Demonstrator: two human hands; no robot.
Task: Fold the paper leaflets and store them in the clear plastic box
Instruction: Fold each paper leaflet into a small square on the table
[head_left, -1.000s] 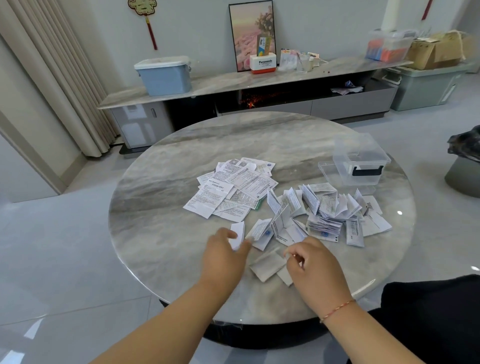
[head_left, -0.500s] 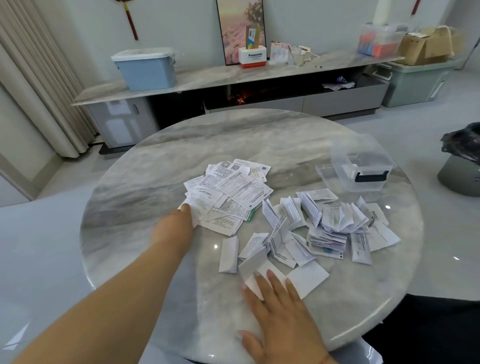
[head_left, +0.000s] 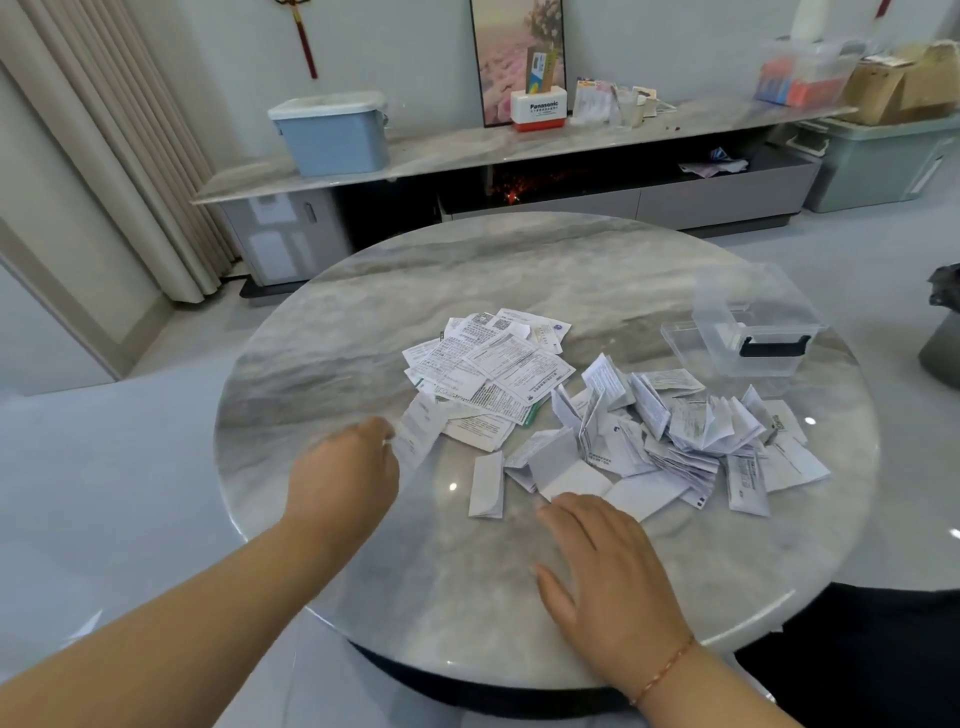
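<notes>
Left hand (head_left: 345, 480) fingers are pinching a flat leaflet (head_left: 418, 431) off the pile. Right hand (head_left: 605, 577) is lying flat, fingers spread, near the table (head_left: 322, 364) front edge, just touching a folded leaflet (head_left: 574, 480).

Motion blurs the leaflet (head_left: 420, 434) pinched at the left hand (head_left: 345, 475), whose fingers are hidden behind its back. Print on the flat leaflets (head_left: 493, 364) is too small to read, and the clear plastic box (head_left: 753, 325) shows no discernible contents.
</notes>
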